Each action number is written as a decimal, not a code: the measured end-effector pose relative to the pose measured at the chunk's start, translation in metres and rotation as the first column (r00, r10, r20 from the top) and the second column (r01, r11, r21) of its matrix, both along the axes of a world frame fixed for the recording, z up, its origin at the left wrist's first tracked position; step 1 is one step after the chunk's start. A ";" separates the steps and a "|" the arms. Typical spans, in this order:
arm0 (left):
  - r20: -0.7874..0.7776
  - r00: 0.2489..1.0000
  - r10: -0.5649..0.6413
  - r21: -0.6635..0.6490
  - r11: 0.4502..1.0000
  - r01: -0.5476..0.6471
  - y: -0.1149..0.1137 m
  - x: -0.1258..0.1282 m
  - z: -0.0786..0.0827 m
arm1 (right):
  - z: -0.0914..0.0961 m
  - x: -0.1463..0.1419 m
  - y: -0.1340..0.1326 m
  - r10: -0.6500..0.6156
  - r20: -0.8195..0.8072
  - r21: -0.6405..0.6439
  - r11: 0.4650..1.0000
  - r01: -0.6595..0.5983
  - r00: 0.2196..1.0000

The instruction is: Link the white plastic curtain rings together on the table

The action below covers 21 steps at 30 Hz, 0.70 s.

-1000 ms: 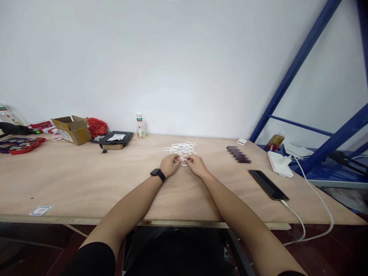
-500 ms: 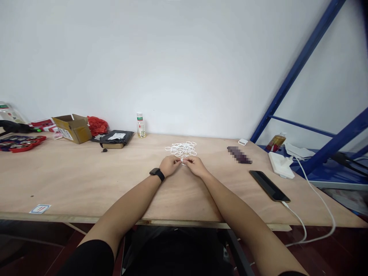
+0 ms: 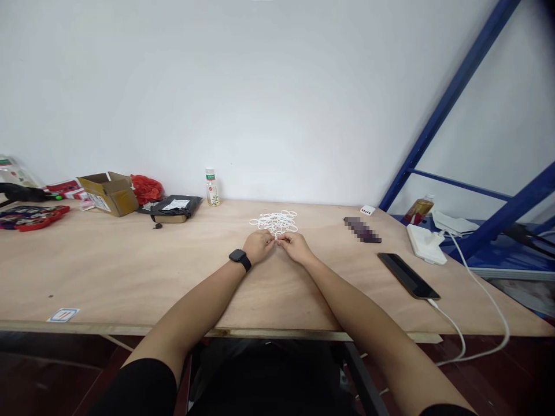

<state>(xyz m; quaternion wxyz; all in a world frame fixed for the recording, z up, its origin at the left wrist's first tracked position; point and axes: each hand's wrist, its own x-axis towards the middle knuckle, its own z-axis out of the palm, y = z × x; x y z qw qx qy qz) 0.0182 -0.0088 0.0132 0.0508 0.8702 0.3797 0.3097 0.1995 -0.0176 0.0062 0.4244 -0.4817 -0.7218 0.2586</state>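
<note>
A loose pile of thin white rings [image 3: 277, 220] lies on the wooden table [image 3: 143, 271], straight ahead of me. At its near edge my left hand [image 3: 260, 247], with a black watch [image 3: 239, 259] on the wrist, pinches a small white ring. Facing it, my right hand [image 3: 295, 247] has thumb and fingertips closed on the same white piece. The fingertips of both hands almost meet and cover most of it, so its exact shape is hard to see.
A bottle [image 3: 212, 188], a black parcel [image 3: 177, 207] and an open cardboard box [image 3: 109, 193] stand at back left. On the right lie a phone [image 3: 408, 275] with a white cable, a blurred dark item [image 3: 362, 230] and a white power strip [image 3: 426, 244]. A blue metal frame [image 3: 451, 104] rises behind them.
Both hands have drawn slightly closer together, and less of the white ring shows below the fingertips. The view has shifted a little; the pile looks the same.
</note>
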 end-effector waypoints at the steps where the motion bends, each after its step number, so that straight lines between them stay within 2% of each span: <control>1: -0.012 1.000 -0.009 0.017 1.000 0.010 0.000 0.001 0.000 | 0.000 -0.001 0.000 -0.006 0.007 0.009 1.000 0.006 1.000; 4: 0.019 0.999 -0.026 0.006 1.000 0.025 0.001 0.001 0.001 | -0.001 -0.002 0.000 -0.020 -0.011 0.002 1.000 0.020 1.000; 7: 0.130 0.991 -0.006 -0.020 1.000 0.009 0.001 -0.002 0.002 | -0.003 -0.004 0.002 -0.020 -0.147 -0.072 0.997 0.009 0.989; 10: 0.228 0.974 -0.008 0.038 0.999 -0.001 0.002 -0.004 0.002 | -0.006 -0.004 0.005 0.023 -0.318 -0.144 0.987 -0.072 0.948; 13: 0.217 0.976 -0.036 0.028 0.999 0.031 0.002 -0.005 0.001 | -0.009 -0.004 0.007 0.097 -0.396 -0.171 0.969 -0.177 0.913; 16: 0.181 0.983 0.020 -0.073 0.997 -0.007 0.002 -0.005 0.000 | -0.011 0.000 0.009 0.108 -0.363 -0.170 0.969 -0.180 0.925; 19: 0.149 0.984 0.100 -0.149 0.986 -0.077 0.001 -0.005 -0.001 | -0.010 0.010 0.013 0.001 -0.229 -0.107 0.994 -0.026 0.973; 21: 0.103 0.988 0.119 -0.154 0.983 -0.102 0.002 -0.006 -0.002 | -0.010 0.019 0.017 -0.084 -0.112 -0.039 0.996 0.080 0.990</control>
